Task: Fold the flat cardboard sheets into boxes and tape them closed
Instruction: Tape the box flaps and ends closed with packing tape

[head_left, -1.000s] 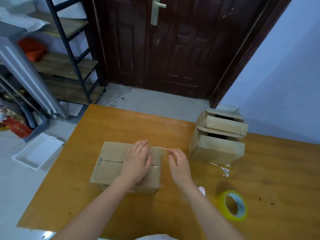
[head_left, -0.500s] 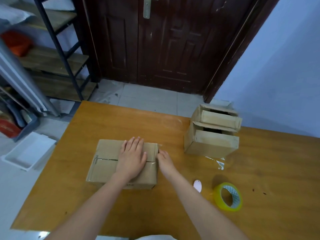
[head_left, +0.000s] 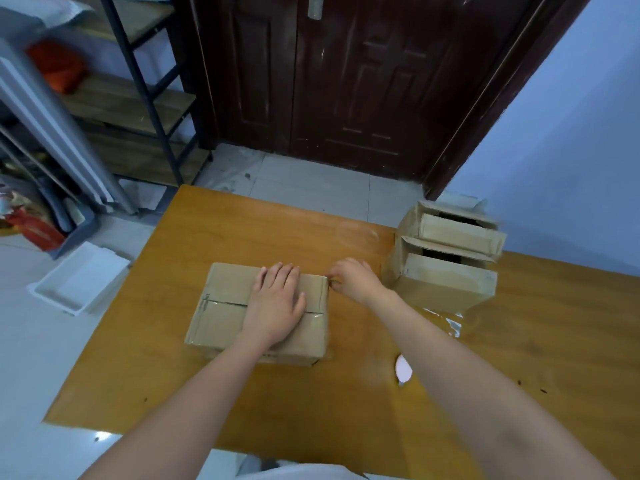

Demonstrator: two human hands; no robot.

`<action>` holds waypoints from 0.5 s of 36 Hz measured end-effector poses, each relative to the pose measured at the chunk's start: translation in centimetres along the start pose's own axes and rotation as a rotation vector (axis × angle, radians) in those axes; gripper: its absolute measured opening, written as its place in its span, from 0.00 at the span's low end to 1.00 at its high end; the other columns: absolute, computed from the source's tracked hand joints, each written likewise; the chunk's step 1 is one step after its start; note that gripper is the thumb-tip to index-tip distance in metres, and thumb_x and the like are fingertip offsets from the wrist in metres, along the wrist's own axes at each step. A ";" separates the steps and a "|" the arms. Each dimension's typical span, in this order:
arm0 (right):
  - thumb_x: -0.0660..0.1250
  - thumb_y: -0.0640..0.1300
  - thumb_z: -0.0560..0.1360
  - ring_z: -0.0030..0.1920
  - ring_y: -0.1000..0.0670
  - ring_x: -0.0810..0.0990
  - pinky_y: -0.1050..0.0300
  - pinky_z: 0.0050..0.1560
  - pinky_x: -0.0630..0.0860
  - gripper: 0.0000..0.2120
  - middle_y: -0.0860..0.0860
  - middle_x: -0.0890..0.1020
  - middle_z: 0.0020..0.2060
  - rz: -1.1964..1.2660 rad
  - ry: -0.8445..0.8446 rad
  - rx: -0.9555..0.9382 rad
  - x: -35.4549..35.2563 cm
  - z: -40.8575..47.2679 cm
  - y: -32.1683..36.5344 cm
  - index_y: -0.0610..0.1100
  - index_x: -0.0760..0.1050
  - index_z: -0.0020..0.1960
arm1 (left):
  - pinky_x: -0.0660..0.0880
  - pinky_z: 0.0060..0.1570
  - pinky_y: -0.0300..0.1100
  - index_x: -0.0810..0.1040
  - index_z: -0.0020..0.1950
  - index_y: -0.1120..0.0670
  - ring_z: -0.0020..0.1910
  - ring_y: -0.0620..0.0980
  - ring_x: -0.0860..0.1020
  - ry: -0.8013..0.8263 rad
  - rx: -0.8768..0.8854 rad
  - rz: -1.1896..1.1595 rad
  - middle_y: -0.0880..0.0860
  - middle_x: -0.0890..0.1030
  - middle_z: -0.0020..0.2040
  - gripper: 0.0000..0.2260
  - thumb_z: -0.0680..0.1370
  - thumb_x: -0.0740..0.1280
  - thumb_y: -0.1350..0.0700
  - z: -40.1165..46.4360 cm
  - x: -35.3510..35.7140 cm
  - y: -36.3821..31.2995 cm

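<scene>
- The top of a closed brown cardboard box is pressed by the left hand, which is laid flat, palm down, with its fingers straight and together across the middle seam.
- The right hand is held against the box's far right upper corner; its fingers are curled in at the box edge, but whether something thin is pinched there cannot be told.
- The box is placed on an orange-brown wooden table, near its middle, with a glossy strip of clear tape seen along the seam between its two top flaps.
- Two more brown cardboard boxes, stacked one behind the other with their flaps partly raised, are set to the right of the right hand, near the table's far edge.
- A crumpled scrap of clear tape is seen on the table just in front of those boxes.
- A small white oval object is partly hidden by the right forearm.
- A dark wooden door is seen beyond the table.
</scene>
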State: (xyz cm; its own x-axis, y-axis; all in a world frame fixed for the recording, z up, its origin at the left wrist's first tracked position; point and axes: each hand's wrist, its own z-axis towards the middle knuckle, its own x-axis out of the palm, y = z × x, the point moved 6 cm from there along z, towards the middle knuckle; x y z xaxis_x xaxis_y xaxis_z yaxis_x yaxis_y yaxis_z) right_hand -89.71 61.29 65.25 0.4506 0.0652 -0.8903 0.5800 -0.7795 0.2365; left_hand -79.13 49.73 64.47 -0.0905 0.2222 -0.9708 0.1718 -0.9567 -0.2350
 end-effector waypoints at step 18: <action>0.59 0.41 0.78 0.50 0.38 0.78 0.51 0.41 0.71 0.11 0.40 0.82 0.47 0.316 -0.229 0.202 1.6 -2.6 0.0 0.41 0.80 0.50 | 0.52 0.69 0.50 0.72 0.67 0.58 0.67 0.57 0.69 0.026 -0.006 0.032 0.56 0.75 0.64 0.25 0.78 0.47 0.48 0.0 0.6 -0.2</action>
State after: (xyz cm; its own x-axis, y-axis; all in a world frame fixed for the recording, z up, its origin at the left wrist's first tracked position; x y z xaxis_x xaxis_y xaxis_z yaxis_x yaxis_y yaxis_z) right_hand -87.25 63.05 64.84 0.4091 -0.3181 -0.8553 0.2830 -0.8468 0.4503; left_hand -79.22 50.09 63.98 -0.0591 0.1969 -0.9786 0.1798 -0.9622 -0.2044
